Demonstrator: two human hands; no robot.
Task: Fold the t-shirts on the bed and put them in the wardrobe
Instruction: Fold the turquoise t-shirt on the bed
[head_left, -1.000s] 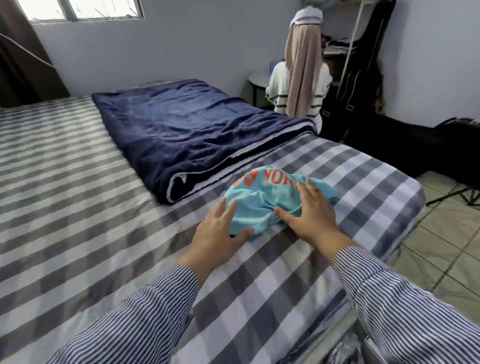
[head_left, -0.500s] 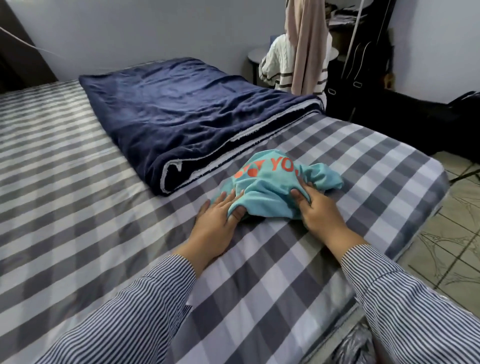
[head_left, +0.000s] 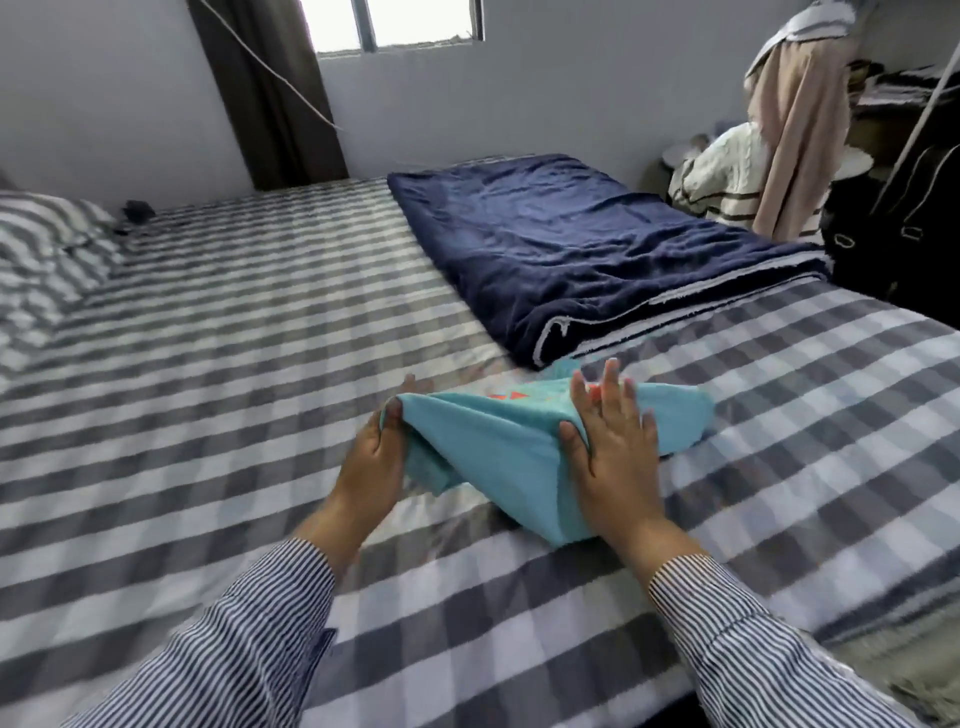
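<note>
T-shirt (head_left: 498, 447), teal, bunched on bed (head_left: 208, 364) at 6 o'clock of navy blanket (head_left: 597, 249). Left hand (head_left: 371, 462) pinches its 9 o'clock edge; right hand (head_left: 608, 447) holds its top by thumb, fingers straight. Long axis 9-to-3, between both hands

Both striped-sleeved arms are reaching forward. The left hand (head_left: 371, 457) is pinching cloth between thumb and fingers; the right hand (head_left: 613, 447), just beside it, is gripping cloth with thumb, fingers extending forward.
</note>
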